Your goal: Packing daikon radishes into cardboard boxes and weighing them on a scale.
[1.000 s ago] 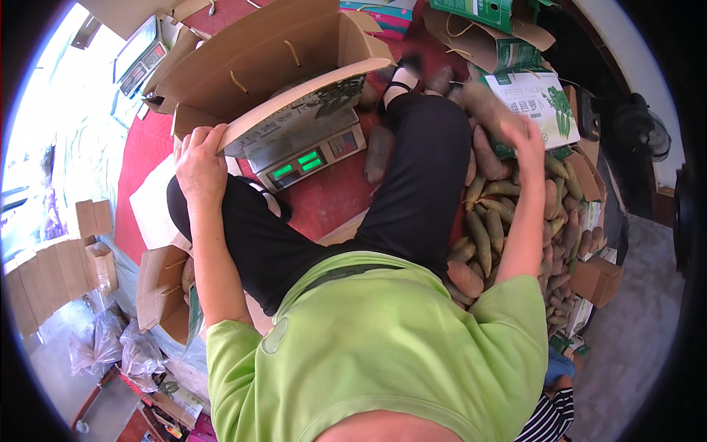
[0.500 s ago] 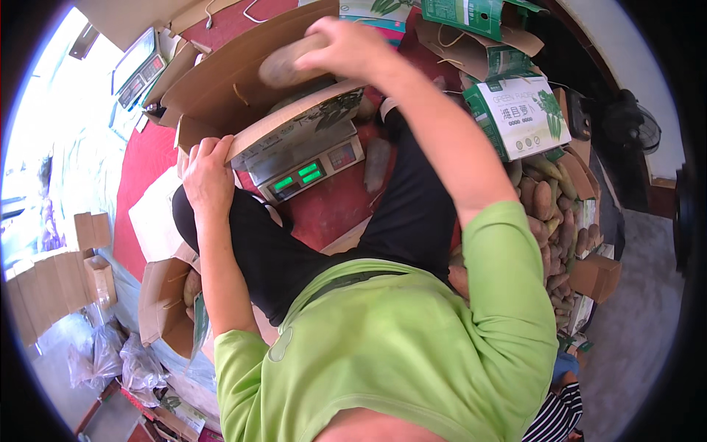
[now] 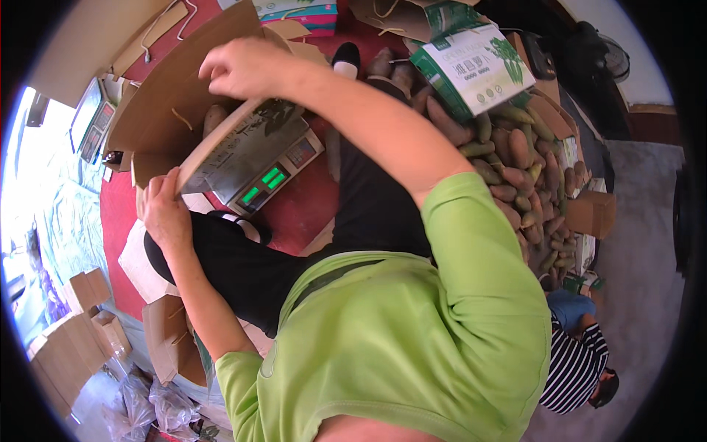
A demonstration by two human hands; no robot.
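My left hand is closed on the near flap of an open cardboard box, holding its edge at the left corner. My right hand hangs over the box mouth, fingers loosely bent and apart, with nothing seen in them. Below it, a dirt-coated long radish shows partly inside the box; the flap hides the rest of the contents. The box is on a digital scale with lit green displays, between my legs.
On the right is a large pile of radishes, with a green and white carton above it. Another scale stands far left. A box sits by my left hip. A person in a striped top is at lower right.
My right hand has moved left over the box and let go of the radish it held. My left hand stays on the flap. The whole view has shifted, showing more of the pile and the person.
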